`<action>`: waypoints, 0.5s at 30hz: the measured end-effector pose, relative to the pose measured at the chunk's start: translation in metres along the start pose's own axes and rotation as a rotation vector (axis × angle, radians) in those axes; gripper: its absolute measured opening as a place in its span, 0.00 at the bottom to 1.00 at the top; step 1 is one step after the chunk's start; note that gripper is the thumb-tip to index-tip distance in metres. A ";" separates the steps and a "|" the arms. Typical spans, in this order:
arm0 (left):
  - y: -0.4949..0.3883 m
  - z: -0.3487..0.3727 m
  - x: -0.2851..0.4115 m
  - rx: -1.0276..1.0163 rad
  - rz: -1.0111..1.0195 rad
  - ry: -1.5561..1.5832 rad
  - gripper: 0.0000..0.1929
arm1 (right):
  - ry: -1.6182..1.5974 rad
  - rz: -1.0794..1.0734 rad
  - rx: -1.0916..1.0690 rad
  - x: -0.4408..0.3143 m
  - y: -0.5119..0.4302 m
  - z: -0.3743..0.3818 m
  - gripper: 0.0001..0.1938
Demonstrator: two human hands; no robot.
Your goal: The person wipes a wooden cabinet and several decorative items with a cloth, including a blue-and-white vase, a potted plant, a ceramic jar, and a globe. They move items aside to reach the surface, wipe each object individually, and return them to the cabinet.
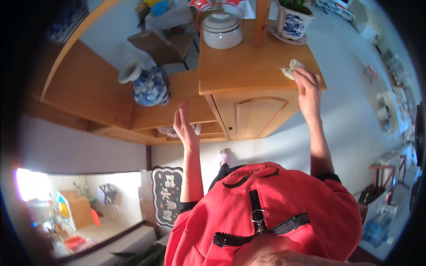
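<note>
A crumpled off-white cloth (293, 69) lies on the wooden cabinet top (233, 71), with the fingers of my right hand (308, 84) closed on its near edge. Beside the lower shelf, my left hand (184, 124) is raised with nothing in it. Left of that hand, a blue-and-white porcelain vase (149, 83) stands on the wooden shelf. A white enamel pot (222, 31) with a lid and red handle is at the back of the cabinet top. At the back right, a potted plant in a blue-and-white pot (293, 23) rests on a saucer.
A wooden post (262, 23) rises from the cabinet top between the pot and the plant. The panelled cabinet door (259, 114) faces me. Behind the shelf stands a brown chair (163, 46). A dark mat with writing (167, 196) lies on the floor at lower left.
</note>
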State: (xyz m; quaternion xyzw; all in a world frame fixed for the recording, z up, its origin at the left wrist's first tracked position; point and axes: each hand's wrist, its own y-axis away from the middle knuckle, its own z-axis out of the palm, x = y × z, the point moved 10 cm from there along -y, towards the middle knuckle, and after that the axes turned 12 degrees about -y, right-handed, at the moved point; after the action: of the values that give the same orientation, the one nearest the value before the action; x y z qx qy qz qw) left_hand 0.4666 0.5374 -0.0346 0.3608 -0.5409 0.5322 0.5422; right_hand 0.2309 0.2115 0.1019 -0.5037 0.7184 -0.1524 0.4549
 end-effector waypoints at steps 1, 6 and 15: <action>0.019 -0.010 -0.011 0.045 -0.055 -0.029 0.21 | -0.039 -0.002 0.029 -0.006 0.004 0.001 0.14; 0.111 -0.044 -0.051 0.152 -0.213 -0.061 0.19 | -0.325 -0.418 -0.046 -0.099 0.025 0.064 0.18; 0.167 -0.059 -0.053 0.118 -0.308 -0.107 0.23 | -0.903 -0.089 -0.517 -0.151 0.129 0.197 0.13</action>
State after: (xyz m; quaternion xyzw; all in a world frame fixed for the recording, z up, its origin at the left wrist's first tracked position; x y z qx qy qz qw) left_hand 0.3245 0.6132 -0.1259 0.4985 -0.4750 0.4539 0.5656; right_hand 0.3264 0.4459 -0.0161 -0.6453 0.4428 0.2433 0.5730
